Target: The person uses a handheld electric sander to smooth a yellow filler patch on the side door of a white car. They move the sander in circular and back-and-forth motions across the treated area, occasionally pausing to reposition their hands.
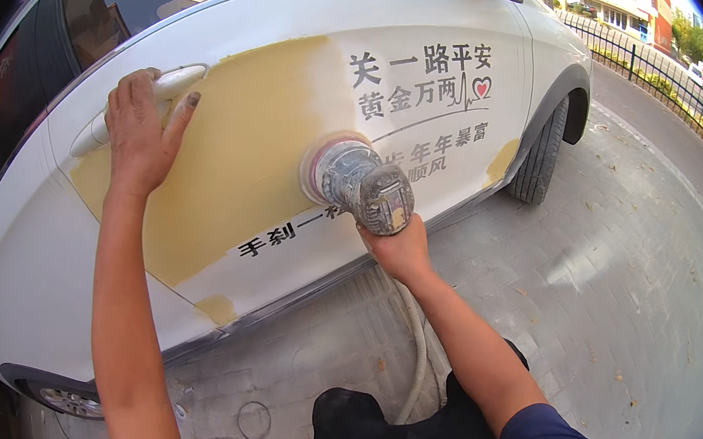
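In front of me is the side of a white car, its door (442,13) bearing dark printed writing and a heart. A broad patch of tan body filler (238,120) covers much of the door. My right hand (399,252) grips a dusty orbital sander (356,177), whose round pad lies against the door at the filler's right edge. My left hand (143,121) is on the white door handle (181,79), fingers over it, thumb pointing up along the filler. The hand hides the handle's middle.
A pale hose (417,353) hangs below the sander, close to my legs (358,431). A thin cable (253,431) loops over the paving (575,326). At the right stands the front tire (540,154); a metal fence (665,80) runs beyond it. Smaller filler patches (217,308) mark the door's lower edge.
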`<state>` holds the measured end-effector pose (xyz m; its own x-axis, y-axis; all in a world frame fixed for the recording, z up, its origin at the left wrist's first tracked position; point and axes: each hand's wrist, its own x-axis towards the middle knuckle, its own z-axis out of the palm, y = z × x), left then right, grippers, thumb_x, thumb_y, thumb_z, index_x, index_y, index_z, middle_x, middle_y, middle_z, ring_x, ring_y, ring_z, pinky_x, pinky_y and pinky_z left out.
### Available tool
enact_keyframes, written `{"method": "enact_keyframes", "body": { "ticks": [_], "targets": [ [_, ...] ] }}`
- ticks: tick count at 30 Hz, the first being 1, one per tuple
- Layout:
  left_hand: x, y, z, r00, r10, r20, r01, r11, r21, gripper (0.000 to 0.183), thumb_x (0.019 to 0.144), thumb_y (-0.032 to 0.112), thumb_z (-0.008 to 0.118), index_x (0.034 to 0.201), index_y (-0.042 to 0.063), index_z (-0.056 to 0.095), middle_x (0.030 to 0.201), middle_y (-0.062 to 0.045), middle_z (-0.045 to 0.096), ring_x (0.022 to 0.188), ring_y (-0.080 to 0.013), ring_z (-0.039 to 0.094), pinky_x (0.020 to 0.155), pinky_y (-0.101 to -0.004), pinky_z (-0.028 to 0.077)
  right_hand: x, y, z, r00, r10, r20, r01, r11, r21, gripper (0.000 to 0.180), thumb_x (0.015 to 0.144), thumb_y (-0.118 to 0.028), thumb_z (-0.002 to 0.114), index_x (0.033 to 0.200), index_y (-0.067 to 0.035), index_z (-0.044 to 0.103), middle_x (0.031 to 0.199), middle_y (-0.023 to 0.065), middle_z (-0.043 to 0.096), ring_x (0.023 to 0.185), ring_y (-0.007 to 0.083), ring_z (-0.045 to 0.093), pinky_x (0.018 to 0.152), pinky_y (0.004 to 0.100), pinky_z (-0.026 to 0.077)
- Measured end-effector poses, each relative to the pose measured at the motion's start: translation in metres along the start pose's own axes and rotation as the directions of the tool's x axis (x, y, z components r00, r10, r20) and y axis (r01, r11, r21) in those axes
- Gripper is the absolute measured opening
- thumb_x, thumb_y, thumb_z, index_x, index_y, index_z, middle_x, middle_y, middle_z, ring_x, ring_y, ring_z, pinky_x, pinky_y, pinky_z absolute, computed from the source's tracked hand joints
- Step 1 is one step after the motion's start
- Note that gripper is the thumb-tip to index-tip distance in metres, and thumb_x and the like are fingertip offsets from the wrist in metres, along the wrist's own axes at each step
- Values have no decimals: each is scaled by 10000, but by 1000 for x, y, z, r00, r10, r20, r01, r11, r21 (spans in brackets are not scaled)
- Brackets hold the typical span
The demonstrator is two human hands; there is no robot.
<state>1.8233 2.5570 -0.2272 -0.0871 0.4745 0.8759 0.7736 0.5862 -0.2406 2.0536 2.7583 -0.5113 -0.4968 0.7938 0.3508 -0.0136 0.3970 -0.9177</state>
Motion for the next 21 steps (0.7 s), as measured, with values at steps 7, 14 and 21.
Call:
{"method": "enact_keyframes", "body": {
  "ticks": [7,14,21],
  "targets": [
    [-228,200,25,950,-169,264,308,650,-695,1076,983,410,872,1711,-89,257,1703,-340,403,1556,-515,431,1300,-580,367,-26,-13,34,992,-78,102,75,997,32,355,915,-233,875,1167,6,805,1061,208,849,1030,303,843,860,409,635],
    [-240,228,30,755,-552,355,588,329,-739,1220,905,364,963,1710,-96,170,1680,-396,388,1538,-546,463,1291,-566,382,-49,-6,79,955,-224,194,157,938,308,406,932,-251,843,1266,-30,777,1067,169,854,1002,223,824,878,393,629],
    [-256,174,9,653,-716,248,621,318,-716,1124,835,328,1026,1612,-25,294,1507,-342,590,1334,-494,674,1108,-558,546,-69,-9,144,934,-166,316,19,907,420,345,1048,-203,708,1318,10,734,1062,126,824,968,143,733,892,390,624]
  ]
}}
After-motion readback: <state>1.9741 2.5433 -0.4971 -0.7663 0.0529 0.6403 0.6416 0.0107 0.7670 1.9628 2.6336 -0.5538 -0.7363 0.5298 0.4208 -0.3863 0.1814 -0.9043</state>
